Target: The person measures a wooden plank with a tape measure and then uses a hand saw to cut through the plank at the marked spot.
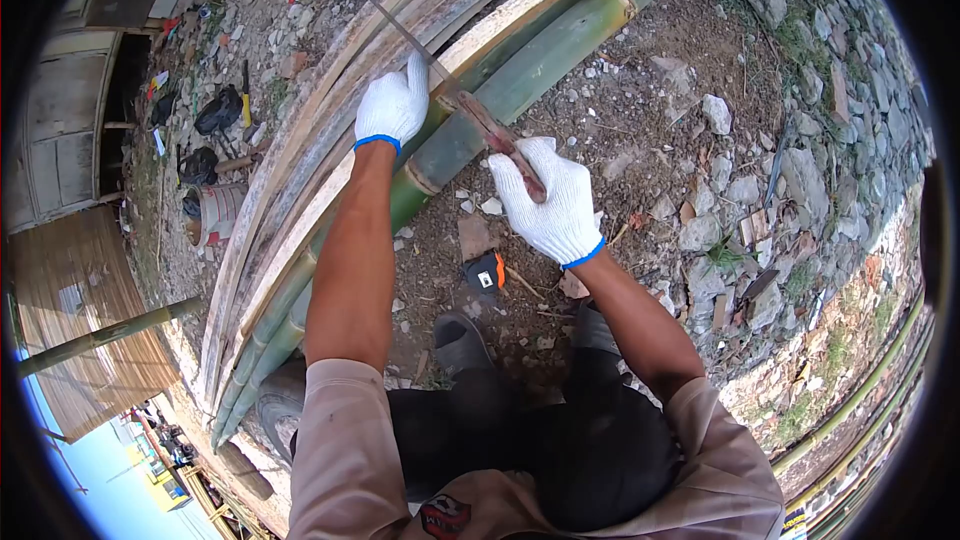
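My right hand (552, 200), in a white knit glove with a blue cuff, is closed round the worn wooden handle of a hand saw (487, 123). The saw's thin blade, seen nearly edge-on, runs up and left across a green bamboo pole (545, 70) and the boards behind it. Close to the blade, my gloved left hand (391, 108) bears down on a pale wooden plank (555, 15) alongside the bamboo. Its thumb points up beside the blade; the other fingers are curled over the far side and mostly hidden.
Below the bamboo, an orange-and-black tape measure (484, 273) lies on the dirt near my shoes (462, 340). Rubble and stones (720, 230) cover the right side. A bucket (215, 215) and a yellow-handled tool (246, 105) are at the left, beside a shed wall (60, 140).
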`<action>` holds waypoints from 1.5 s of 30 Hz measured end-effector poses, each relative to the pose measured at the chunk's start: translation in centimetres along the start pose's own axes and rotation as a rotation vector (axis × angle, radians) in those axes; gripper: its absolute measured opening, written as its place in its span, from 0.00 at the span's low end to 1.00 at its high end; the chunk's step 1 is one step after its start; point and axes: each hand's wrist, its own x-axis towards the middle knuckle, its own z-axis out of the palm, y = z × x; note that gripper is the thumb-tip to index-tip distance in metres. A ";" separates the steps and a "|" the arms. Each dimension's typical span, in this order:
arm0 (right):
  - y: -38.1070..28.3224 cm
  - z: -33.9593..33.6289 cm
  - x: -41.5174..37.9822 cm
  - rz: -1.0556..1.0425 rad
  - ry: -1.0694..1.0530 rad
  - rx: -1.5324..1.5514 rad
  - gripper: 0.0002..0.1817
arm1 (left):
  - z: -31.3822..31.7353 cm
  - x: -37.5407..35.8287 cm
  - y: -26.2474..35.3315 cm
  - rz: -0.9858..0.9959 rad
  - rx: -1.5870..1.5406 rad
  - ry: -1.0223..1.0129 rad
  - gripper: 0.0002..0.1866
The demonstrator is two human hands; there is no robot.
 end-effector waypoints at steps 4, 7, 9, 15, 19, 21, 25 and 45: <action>2.0 -4.5 -7.6 0.066 -0.033 -0.032 0.09 | -0.1 0.6 0.0 -0.018 -0.005 -0.005 0.48; 1.5 -5.2 -7.5 0.082 -0.044 -0.038 0.09 | 0.3 0.7 -0.5 -0.024 -0.003 -0.031 0.48; 1.2 -3.7 -4.8 0.066 -0.032 -0.061 0.09 | 0.4 0.9 -0.6 -0.020 -0.025 -0.018 0.47; 1.1 -0.7 -1.4 0.019 -0.026 -0.032 0.10 | 0.5 1.2 -0.8 -0.003 -0.010 0.012 0.47; 1.5 -5.0 -8.0 0.041 -0.018 -0.008 0.08 | 0.1 1.2 -0.3 -0.022 -0.007 0.021 0.48; 1.6 -4.7 -7.8 0.050 -0.018 -0.021 0.09 | 0.7 0.7 -0.7 -0.014 -0.005 0.009 0.48; 1.4 0.4 -0.4 -0.002 0.005 0.006 0.10 | 0.9 0.7 -0.5 0.064 0.005 0.041 0.48; 1.7 -1.5 -2.7 0.048 -0.056 -0.028 0.11 | 0.9 3.1 -1.9 0.025 0.002 0.031 0.47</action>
